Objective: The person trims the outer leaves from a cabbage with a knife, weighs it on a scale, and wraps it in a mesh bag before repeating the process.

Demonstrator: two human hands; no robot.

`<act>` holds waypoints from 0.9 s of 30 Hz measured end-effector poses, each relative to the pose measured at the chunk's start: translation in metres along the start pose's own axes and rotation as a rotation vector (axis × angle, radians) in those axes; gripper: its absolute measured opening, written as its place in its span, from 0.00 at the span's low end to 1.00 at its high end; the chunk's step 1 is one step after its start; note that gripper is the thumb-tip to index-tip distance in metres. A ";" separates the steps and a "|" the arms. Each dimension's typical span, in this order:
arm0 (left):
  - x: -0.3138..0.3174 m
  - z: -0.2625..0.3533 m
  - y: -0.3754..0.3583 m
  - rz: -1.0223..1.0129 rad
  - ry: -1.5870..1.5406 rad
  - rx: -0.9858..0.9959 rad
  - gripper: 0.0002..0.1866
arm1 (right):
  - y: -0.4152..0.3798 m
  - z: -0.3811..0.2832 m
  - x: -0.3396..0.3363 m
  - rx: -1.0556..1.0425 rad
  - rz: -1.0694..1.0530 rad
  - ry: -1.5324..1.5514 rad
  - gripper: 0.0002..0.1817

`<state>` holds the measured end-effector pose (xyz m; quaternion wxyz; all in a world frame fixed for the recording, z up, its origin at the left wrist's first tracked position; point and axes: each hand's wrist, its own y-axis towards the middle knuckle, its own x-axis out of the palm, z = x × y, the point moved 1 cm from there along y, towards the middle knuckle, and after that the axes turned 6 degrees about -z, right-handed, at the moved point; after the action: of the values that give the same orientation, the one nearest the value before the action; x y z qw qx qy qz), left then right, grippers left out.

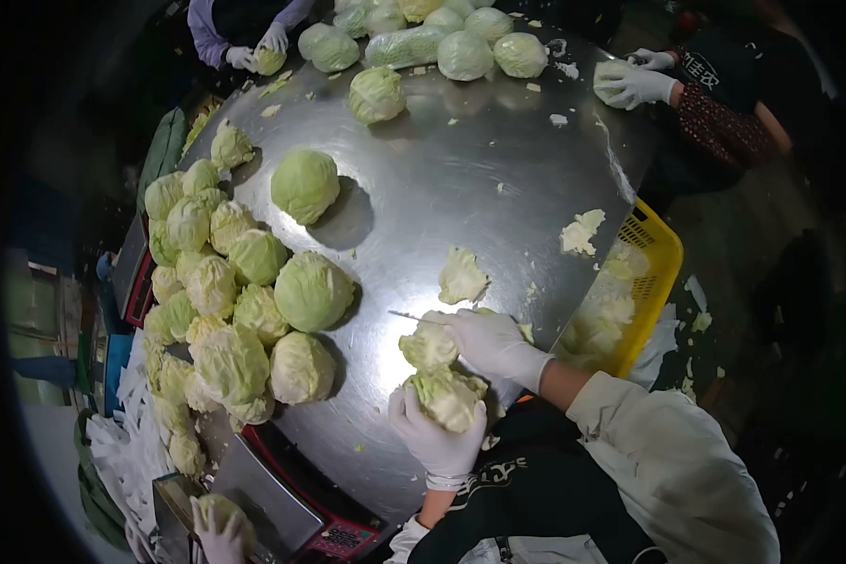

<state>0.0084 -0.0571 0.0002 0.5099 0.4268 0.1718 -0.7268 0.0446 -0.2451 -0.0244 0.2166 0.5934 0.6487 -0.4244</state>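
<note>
My left hand [437,437], in a white glove, is wrapped round a cabbage [448,397] close to my body at the table's near edge. My right hand [493,346], also gloved, is closed on a knife [406,315] whose thin blade points left over the table. A loose outer leaf [429,347] lies between the right hand and the cabbage, touching it. Another torn leaf [462,276] rests on the metal just beyond the right hand.
Many cabbages [211,287] are heaped along the left of the metal table [432,179]. Bagged cabbages [465,55] sit at the far side. A yellow basket [663,268] of leaves stands right, a scale [263,493] near left. Co-workers' gloved hands hold cabbages around the table.
</note>
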 end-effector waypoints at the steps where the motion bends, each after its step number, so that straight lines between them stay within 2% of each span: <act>1: 0.001 -0.006 0.002 -0.002 -0.093 -0.038 0.53 | 0.008 0.007 0.000 -0.001 0.013 -0.002 0.20; 3: -0.010 -0.035 -0.003 -0.005 -0.177 -0.082 0.53 | 0.017 0.012 0.006 0.045 -0.092 0.083 0.20; 4: -0.018 -0.060 -0.011 -0.064 -0.350 -0.103 0.54 | 0.021 0.014 0.003 0.027 -0.087 0.085 0.20; 5: -0.030 -0.079 -0.018 -0.126 -0.517 -0.121 0.56 | 0.019 0.023 0.000 0.212 -0.090 0.296 0.20; 6: -0.043 -0.090 -0.027 -0.112 -0.500 -0.123 0.56 | 0.016 0.036 -0.001 0.394 -0.101 0.505 0.21; 7: -0.053 -0.100 -0.037 -0.170 -0.799 -0.256 0.57 | 0.021 0.079 0.014 0.232 0.074 0.291 0.22; 8: -0.059 -0.105 -0.044 -0.221 -1.103 -0.387 0.58 | 0.004 0.088 -0.011 0.268 0.162 0.170 0.23; 9: -0.066 -0.103 -0.048 -0.191 -1.283 -0.461 0.60 | -0.011 0.084 -0.043 0.362 0.209 0.095 0.25; 10: -0.070 -0.103 -0.047 -0.163 -1.277 -0.462 0.60 | -0.021 0.076 -0.070 0.454 0.262 0.017 0.27; 11: -0.073 -0.103 -0.045 -0.196 -1.266 -0.450 0.60 | -0.026 0.064 -0.081 0.435 0.254 0.018 0.27; 13: -0.075 -0.105 -0.032 -0.226 -1.260 -0.438 0.59 | -0.040 0.050 -0.091 0.357 0.462 0.072 0.33; 15: -0.075 -0.107 -0.014 -0.401 -0.917 -0.229 0.48 | -0.039 0.031 -0.075 0.267 0.214 0.164 0.35; 16: -0.076 -0.101 -0.005 -0.401 -0.918 -0.234 0.48 | -0.040 0.025 -0.056 0.043 0.168 0.246 0.34; 17: -0.080 -0.091 0.007 -0.385 -0.626 -0.177 0.39 | -0.042 0.016 -0.036 -0.183 0.125 0.328 0.33; 18: -0.085 -0.082 0.018 -0.363 -0.333 -0.118 0.30 | -0.047 0.000 -0.025 -0.198 0.006 0.335 0.32; 19: -0.083 -0.065 0.023 -0.269 -0.299 -0.158 0.20 | -0.052 -0.016 -0.015 -0.213 -0.111 0.342 0.31; 20: -0.075 -0.055 0.019 -0.270 -0.294 -0.154 0.20 | -0.055 -0.025 -0.003 -0.221 -0.129 0.352 0.29; 22: -0.061 -0.039 0.011 -0.102 -0.208 -0.132 0.25 | -0.053 -0.030 0.012 -0.139 -0.146 0.381 0.28; 23: -0.054 -0.029 0.008 -0.125 -0.145 -0.141 0.38 | -0.051 -0.029 0.013 -0.133 -0.141 0.388 0.28; 24: -0.040 -0.030 0.002 -0.133 -0.145 -0.138 0.38 | -0.050 -0.028 0.012 -0.141 -0.146 0.371 0.28; 26: -0.013 -0.040 -0.009 0.105 -0.367 -0.223 0.52 | -0.049 -0.025 0.006 -0.141 -0.150 0.356 0.28; 27: -0.019 -0.025 0.001 0.097 -0.605 -0.350 0.58 | -0.050 -0.025 -0.001 -0.176 -0.139 0.324 0.28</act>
<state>0.0223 -0.0292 0.0015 0.6370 0.1059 0.1143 -0.7549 0.0024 -0.2225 0.0048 0.1305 0.5865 0.7492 -0.2788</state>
